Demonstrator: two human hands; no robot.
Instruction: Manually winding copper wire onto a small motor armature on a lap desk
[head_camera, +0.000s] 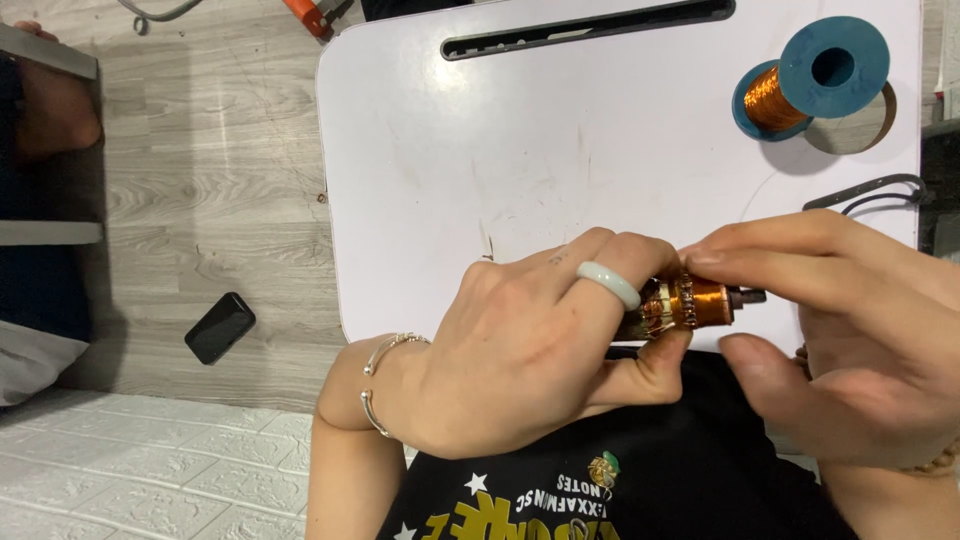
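The left hand (520, 345) is wrapped around one end of a small motor armature (690, 303) — fingers curled over the top, thumb pressed up from below — and a pale ring sits on one finger, with thin bangles (385, 385) at the wrist. The right hand (850, 330) closes on the other end, its fingertips lying along the top of the copper winding and its thumb just beneath, near the dark shaft that pokes out to the right. The armature is held level above the near edge of a white table (520, 150). At the table's far right corner stands a blue spool of copper wire (810, 85), well apart from both hands. A black phone (219, 327) lies on the wooden floor to the left.
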